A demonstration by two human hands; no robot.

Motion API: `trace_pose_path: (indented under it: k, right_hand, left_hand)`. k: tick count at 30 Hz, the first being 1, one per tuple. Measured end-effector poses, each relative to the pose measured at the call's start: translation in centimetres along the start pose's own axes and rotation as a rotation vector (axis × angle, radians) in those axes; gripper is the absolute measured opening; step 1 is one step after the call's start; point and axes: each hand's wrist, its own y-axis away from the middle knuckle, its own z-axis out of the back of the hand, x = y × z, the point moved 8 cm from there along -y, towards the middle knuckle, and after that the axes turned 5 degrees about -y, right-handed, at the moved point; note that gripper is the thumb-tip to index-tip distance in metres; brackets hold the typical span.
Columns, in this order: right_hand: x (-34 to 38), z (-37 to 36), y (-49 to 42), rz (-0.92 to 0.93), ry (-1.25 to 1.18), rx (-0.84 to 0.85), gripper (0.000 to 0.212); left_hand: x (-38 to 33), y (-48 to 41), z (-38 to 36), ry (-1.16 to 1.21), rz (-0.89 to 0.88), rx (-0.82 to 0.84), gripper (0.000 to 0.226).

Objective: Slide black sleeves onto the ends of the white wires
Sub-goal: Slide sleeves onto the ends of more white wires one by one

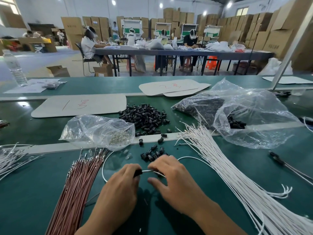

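Well beyond the left hand (122,184) and the right hand (174,180), past the far edge of the green bench (101,85), a long dark table (186,52) crosses a pale floor (39,63), with seated people (88,46) along it. Behind it, cardboard boxes (176,16) stack against a white wall (50,9); more rise far off on the right hand's side. Round ceiling lights (113,2) glow, and a high window (242,11) is bright.

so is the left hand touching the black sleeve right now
Touching. The head view shows the left hand pinching the black sleeve, with the white wire running from it into the right hand.
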Motion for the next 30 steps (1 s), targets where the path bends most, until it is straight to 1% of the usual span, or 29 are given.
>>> trace_pose_path:
  k: [1,2,3,4,6,7,10,13,19,21,24,27,30]
  right_hand:
    - [-0.8,0.0,0.1,-0.052,-0.025,0.021,0.042]
    - [-1.7,0.2,0.2,-0.114,-0.041,0.033,0.052]
    - [-2.4,0.6,0.3,-0.165,-0.046,0.034,0.052]
    - [-3.1,1.1,0.4,-0.201,-0.052,0.025,0.045]
    - [-4.2,1.9,0.3,-0.255,-0.106,0.015,0.019]
    - [-4.6,2.3,0.2,-0.277,-0.153,0.011,0.012]
    - [-5.7,3.1,0.2,-0.347,-0.308,-0.044,0.012]
    - [-6.3,3.7,0.1,-0.369,-0.355,-0.113,0.014]
    - [-5.2,4.0,0.0,-0.232,-0.317,-0.125,0.018]
    - [-4.6,4.6,-0.1,-0.156,-0.258,-0.140,0.021]
    - [-3.7,4.7,-0.2,-0.054,-0.160,-0.117,0.020]
    - [-3.1,4.4,-0.1,0.001,-0.157,-0.074,0.016]
    - [-2.2,3.7,-0.1,0.040,-0.176,-0.041,0.012]
  left_hand:
    - [0.3,-0.1,0.2,0.005,0.026,-0.022,0.017]
    - [0.8,-0.1,0.6,0.017,0.060,-0.049,0.016]
    - [1.2,-0.2,0.9,0.033,0.088,-0.073,0.016]
    - [1.6,-0.2,1.2,0.043,0.100,-0.087,0.016]
    - [1.7,-0.2,1.3,0.043,0.092,-0.082,0.018]
    - [1.7,-0.2,1.3,0.038,0.084,-0.069,0.018]
    - [1.5,-0.1,1.2,0.041,0.070,-0.041,0.018]
    - [0.9,-0.1,1.1,0.069,0.028,0.002,0.017]
    - [-0.2,0.3,0.7,0.037,-0.057,0.075,0.014]
    - [-0.2,0.2,0.6,0.018,-0.070,0.102,0.017]
    - [-0.3,0.2,0.2,0.001,-0.100,0.148,0.024]
    - [-0.7,0.3,-0.3,-0.020,-0.145,0.182,0.033]
    - [-1.1,0.5,-0.7,-0.057,-0.170,0.192,0.037]
